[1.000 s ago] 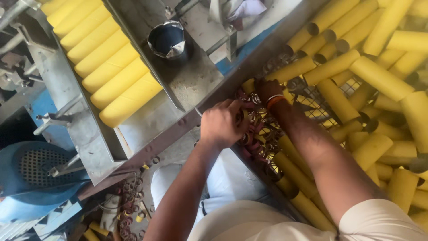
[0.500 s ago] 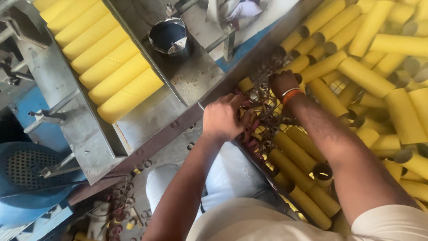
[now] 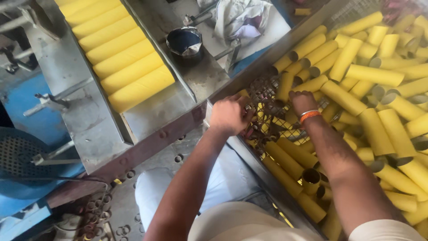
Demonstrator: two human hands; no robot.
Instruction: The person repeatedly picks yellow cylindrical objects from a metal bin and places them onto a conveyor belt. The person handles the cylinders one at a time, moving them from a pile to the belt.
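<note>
Both of my hands were down in the wire mesh basket among yellow cardboard tubes. My left hand was curled, knuckles up, at the basket's near edge; whether its grip held anything I could not tell. My right hand, an orange band at the wrist, pressed fingers-down between tubes, its grip hidden too. Small metal rings lay just beside my left hand. On the metal tabletop, well apart, a row of yellow tubes lay side by side near a dark cup.
</note>
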